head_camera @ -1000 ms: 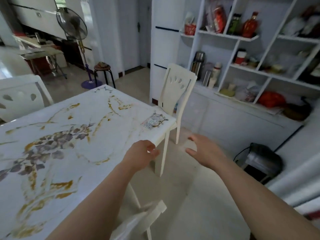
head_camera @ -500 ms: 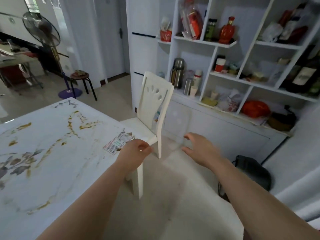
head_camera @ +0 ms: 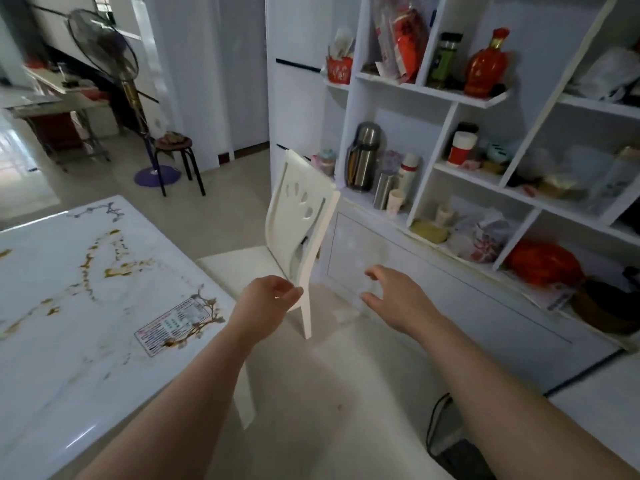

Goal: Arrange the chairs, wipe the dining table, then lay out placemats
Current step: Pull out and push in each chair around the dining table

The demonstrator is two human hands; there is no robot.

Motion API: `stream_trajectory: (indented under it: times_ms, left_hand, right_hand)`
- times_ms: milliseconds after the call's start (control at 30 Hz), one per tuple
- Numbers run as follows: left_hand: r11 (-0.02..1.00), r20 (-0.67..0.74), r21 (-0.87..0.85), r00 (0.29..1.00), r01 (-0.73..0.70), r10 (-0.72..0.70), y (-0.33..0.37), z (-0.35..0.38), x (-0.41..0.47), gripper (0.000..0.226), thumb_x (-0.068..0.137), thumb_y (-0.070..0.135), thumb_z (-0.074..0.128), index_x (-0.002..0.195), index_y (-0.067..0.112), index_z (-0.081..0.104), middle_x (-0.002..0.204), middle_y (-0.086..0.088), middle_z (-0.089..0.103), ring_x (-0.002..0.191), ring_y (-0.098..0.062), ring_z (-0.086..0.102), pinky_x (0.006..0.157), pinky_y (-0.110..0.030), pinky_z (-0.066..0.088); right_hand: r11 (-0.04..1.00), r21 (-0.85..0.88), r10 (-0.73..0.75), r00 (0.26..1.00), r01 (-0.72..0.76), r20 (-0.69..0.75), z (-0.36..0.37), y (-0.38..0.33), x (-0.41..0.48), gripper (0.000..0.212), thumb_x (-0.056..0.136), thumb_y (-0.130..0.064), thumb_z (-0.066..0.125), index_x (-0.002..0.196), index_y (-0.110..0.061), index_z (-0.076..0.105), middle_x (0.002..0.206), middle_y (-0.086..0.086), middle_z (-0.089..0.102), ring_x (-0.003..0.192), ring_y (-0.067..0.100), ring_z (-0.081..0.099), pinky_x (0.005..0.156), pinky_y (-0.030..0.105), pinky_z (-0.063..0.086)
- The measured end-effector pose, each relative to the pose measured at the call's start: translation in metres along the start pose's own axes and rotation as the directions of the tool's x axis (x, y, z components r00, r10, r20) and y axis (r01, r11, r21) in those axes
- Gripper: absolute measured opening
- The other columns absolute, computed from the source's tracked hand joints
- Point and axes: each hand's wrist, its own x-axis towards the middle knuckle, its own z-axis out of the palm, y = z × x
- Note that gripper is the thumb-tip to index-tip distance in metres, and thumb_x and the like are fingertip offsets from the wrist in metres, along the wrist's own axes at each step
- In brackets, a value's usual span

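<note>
Hands out toward the white chair point(head_camera: 301, 216).
Left hand point(head_camera: 266, 303) fingers curl at its frame, grip unclear; right hand point(head_camera: 394, 296) fingers spread, empty.

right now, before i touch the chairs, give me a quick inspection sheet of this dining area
surface: dining table, glossy marble-patterned top, with a printed label near its corner.
job's things: white chair with its seat next to the table's corner; placemats and wiping cloth: nothing seen.
clutter: nothing seen on the table beyond the label.
hands: left hand has its fingers curled at the chair's back post, grip unclear; right hand is open and touches nothing.
cables: black cable looped on the floor, lower right.
surroundings: white shelf unit with a steel flask and a red bottle; standing fan and stool beyond.
</note>
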Motion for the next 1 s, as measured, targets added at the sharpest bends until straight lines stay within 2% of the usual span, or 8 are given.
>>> stream_trajectory:
  times_ms: [200, 367, 500, 667, 800, 833, 900, 1000]
  left_hand:
    - [0.998, -0.015, -0.033, 0.999, 0.046, -0.046, 0.014, 0.025, 0.082, 0.021, 0.087, 0.036, 0.064, 0.09, 0.016, 0.071, 0.083, 0.003, 0.07, 0.079, -0.016, 0.066, 0.079, -0.035, 0.054]
    - [0.996, -0.037, -0.014, 0.996, 0.083, -0.084, 0.029, 0.031, 0.182, 0.025, 0.088, 0.037, 0.062, 0.095, 0.016, 0.071, 0.076, 0.007, 0.065, 0.061, -0.006, 0.055, 0.062, -0.023, 0.041]
    - [0.987, -0.008, -0.044, 0.988, 0.156, -0.156, 0.041, 0.036, 0.271, 0.034, 0.087, 0.038, 0.061, 0.088, 0.006, 0.07, 0.077, -0.008, 0.069, 0.063, -0.015, 0.059, 0.062, -0.025, 0.044]
    - [0.978, -0.009, -0.032, 0.979, 0.204, -0.205, 0.054, 0.048, 0.35, 0.034, 0.086, 0.041, 0.059, 0.074, 0.009, 0.06, 0.071, -0.004, 0.065, 0.066, -0.02, 0.059, 0.058, -0.026, 0.039]
    - [0.973, -0.015, 0.001, 0.973, 0.23, -0.23, 0.063, 0.065, 0.39, 0.042, 0.089, 0.041, 0.056, 0.062, 0.013, 0.04, 0.059, -0.004, 0.041, 0.057, -0.02, 0.045, 0.055, -0.028, 0.031]
    - [0.97, -0.002, 0.015, 0.97, 0.242, -0.242, 0.064, 0.069, 0.4, 0.04, 0.089, 0.042, 0.056, 0.065, 0.012, 0.046, 0.064, -0.003, 0.046, 0.064, -0.022, 0.05, 0.059, -0.027, 0.032]
    - [0.964, 0.017, 0.019, 0.963, 0.267, -0.267, 0.062, 0.08, 0.422, 0.039, 0.09, 0.044, 0.055, 0.093, 0.005, 0.062, 0.092, -0.006, 0.063, 0.091, -0.025, 0.059, 0.07, -0.024, 0.036]
    - [0.95, -0.001, 0.013, 0.95, 0.312, -0.312, 0.063, 0.093, 0.449, 0.056, 0.091, 0.044, 0.055, 0.124, -0.002, 0.054, 0.123, -0.013, 0.059, 0.114, -0.027, 0.054, 0.085, -0.027, 0.039]
  right_hand:
    - [0.999, 0.001, -0.038, 0.999, 0.038, 0.012, -0.006, 0.029, 0.088, 0.047, 0.094, -0.036, 0.055, 0.136, -0.018, 0.044, 0.136, 0.001, 0.051, 0.122, 0.019, 0.049, 0.097, 0.031, 0.04]
    - [0.999, 0.0, -0.042, 0.999, 0.042, 0.003, -0.021, 0.045, 0.19, 0.046, 0.094, -0.035, 0.055, 0.135, -0.019, 0.045, 0.136, 0.0, 0.052, 0.121, 0.018, 0.05, 0.097, 0.031, 0.041]
    - [0.999, -0.006, -0.044, 0.999, 0.044, -0.004, -0.038, 0.054, 0.279, 0.043, 0.095, -0.032, 0.054, 0.135, -0.019, 0.045, 0.136, -0.001, 0.052, 0.122, 0.017, 0.05, 0.098, 0.031, 0.041]
    - [0.999, -0.005, -0.05, 0.999, 0.05, 0.0, -0.041, 0.065, 0.36, 0.038, 0.098, -0.023, 0.048, 0.135, -0.022, 0.045, 0.137, -0.002, 0.051, 0.122, 0.018, 0.049, 0.098, 0.033, 0.041]
    - [0.998, -0.037, -0.044, 0.999, 0.044, 0.017, -0.033, 0.076, 0.412, 0.044, 0.096, -0.004, 0.041, 0.134, -0.025, 0.046, 0.136, -0.002, 0.051, 0.12, 0.019, 0.05, 0.095, 0.033, 0.043]
    - [0.998, -0.04, -0.049, 0.999, 0.05, 0.021, -0.032, 0.079, 0.423, 0.045, 0.096, -0.002, 0.041, 0.134, -0.025, 0.046, 0.136, -0.001, 0.051, 0.12, 0.02, 0.05, 0.094, 0.032, 0.043]
    - [0.996, -0.047, -0.074, 0.997, 0.075, 0.03, -0.029, 0.084, 0.449, 0.046, 0.096, 0.0, 0.04, 0.134, -0.025, 0.047, 0.136, 0.0, 0.052, 0.12, 0.02, 0.051, 0.094, 0.033, 0.044]
    - [0.99, -0.061, -0.122, 0.991, 0.125, 0.046, -0.027, 0.09, 0.486, 0.046, 0.096, 0.0, 0.04, 0.134, -0.024, 0.047, 0.136, 0.0, 0.053, 0.119, 0.021, 0.052, 0.094, 0.034, 0.045]
